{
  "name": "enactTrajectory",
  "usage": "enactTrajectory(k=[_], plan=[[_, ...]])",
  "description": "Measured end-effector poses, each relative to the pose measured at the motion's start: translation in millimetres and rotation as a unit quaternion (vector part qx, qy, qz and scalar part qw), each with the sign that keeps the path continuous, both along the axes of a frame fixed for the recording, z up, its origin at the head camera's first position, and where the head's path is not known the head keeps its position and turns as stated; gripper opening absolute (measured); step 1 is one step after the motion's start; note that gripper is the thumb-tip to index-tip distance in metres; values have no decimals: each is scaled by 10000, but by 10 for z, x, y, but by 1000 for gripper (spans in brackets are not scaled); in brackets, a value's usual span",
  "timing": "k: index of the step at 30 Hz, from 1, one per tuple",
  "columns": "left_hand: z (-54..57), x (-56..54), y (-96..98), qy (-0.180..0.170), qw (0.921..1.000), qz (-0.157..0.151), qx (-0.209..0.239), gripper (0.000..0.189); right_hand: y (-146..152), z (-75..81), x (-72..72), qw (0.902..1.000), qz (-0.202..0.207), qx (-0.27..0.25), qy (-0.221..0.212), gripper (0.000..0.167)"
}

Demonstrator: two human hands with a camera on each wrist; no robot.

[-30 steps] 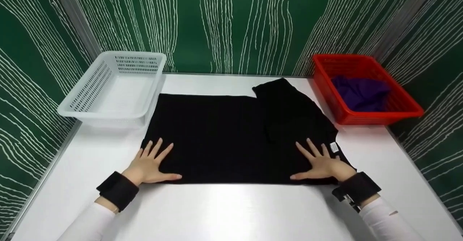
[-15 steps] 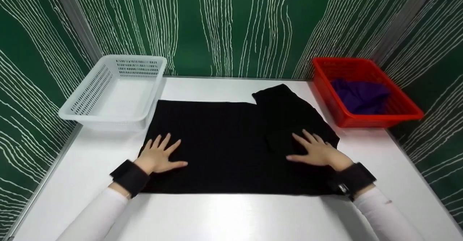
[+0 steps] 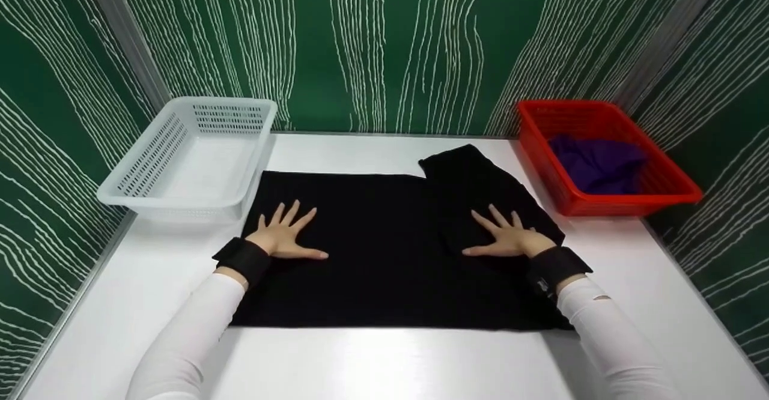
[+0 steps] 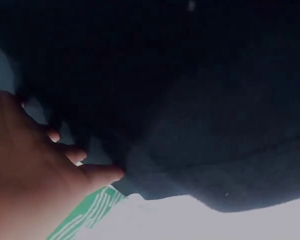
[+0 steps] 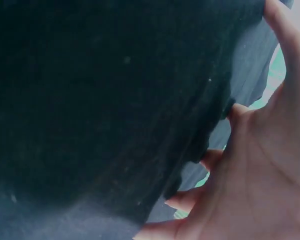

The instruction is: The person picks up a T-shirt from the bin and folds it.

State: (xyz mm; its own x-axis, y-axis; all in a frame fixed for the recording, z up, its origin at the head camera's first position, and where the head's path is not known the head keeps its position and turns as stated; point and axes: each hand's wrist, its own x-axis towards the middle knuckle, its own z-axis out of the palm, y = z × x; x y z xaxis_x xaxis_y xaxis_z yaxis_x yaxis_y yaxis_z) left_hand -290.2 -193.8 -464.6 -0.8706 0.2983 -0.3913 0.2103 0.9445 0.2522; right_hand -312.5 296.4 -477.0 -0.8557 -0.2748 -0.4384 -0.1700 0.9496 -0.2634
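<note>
A black garment point(image 3: 372, 280), probably a shirt, lies spread across the white table, with a sleeve-like part point(image 3: 468, 172) folded over at its far right. My left hand point(image 3: 281, 238) rests on its left portion, fingers spread. Toward the right side, my right hand point(image 3: 507, 239) lies on the folded part, its fingers spread too. In the left wrist view the fingertips meet the dark cloth point(image 4: 190, 100). The right wrist view shows the other hand point(image 5: 260, 160) with its fingertips on the same cloth. Neither hand grips anything.
A white perforated basket point(image 3: 180, 202) stands at the back left of the table point(image 3: 384, 364). At the back right is a red basket point(image 3: 637, 205) holding a purple cloth point(image 3: 601, 163). Green walls with white lines enclose the back and sides.
Both hands have moved away from the near edge of the garment, farther over it and slightly inward. The garment and baskets sit slightly lower in the head view.
</note>
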Motion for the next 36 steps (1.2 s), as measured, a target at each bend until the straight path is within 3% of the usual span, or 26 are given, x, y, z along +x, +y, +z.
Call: enactTrajectory(k=[10,13,16,21,28,36], plan=[[21,302,84,68,9999,-21,-118,113,80,92,293,9999,94,34,11,115],[52,323,97,207,9995,-45,-239,105,87,138,341,9998,148,116,23,114],[91,235,126,445,9986,-41,-281,92,74,172,259,9986,185,284,396,107],[109,-35,196,667,9971,34,-354,77,1,155,-100,9930,211,378,1098,89],[94,-381,313,676,9961,105,-551,72,-144,122,-591,9950,231,108,962,70],[127,-623,324,684,9953,189,-662,67,-325,78,-929,9959,256,-155,855,61]])
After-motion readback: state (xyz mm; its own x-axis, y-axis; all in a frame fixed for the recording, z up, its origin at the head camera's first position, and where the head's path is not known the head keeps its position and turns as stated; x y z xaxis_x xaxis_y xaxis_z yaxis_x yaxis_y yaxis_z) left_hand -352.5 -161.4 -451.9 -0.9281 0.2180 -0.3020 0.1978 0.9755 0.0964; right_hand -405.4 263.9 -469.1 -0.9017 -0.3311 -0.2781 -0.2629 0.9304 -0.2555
